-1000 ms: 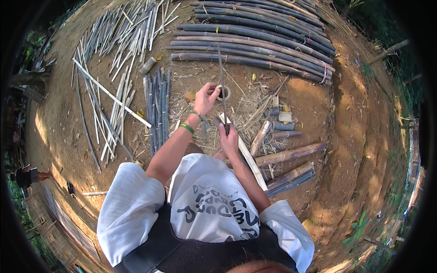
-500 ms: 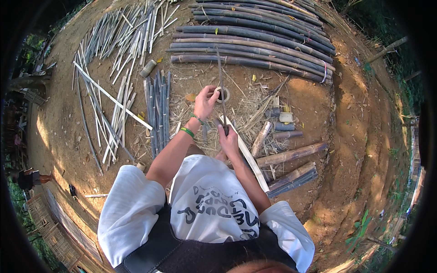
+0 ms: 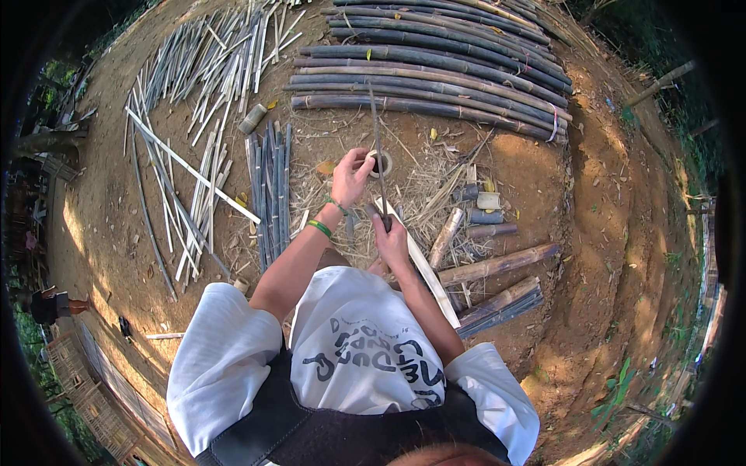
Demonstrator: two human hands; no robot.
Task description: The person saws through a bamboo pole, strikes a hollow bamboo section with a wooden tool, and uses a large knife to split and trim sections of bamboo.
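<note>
My left hand (image 3: 351, 177) has its fingers closed on the side of a short bamboo tube (image 3: 389, 162), seen end-on as a pale ring with a dark hollow. In my closed right hand (image 3: 393, 242) is the dark handle of a machete (image 3: 378, 130). Its long narrow blade points away from me and crosses over the tube's open end; whether it touches the rim I cannot tell. A pale split bamboo strip (image 3: 423, 268) slants just right of my right hand. Fibres and shavings (image 3: 416, 182) litter the ground around both hands.
Long dark bamboo poles (image 3: 435, 62) lie stacked at the far side. Split strips (image 3: 194, 62) spread over the far left, with a bundle of dark strips (image 3: 270, 194) nearer my left arm. Cut bamboo sections (image 3: 497, 264) lie at right, beside stepped earth (image 3: 606, 256).
</note>
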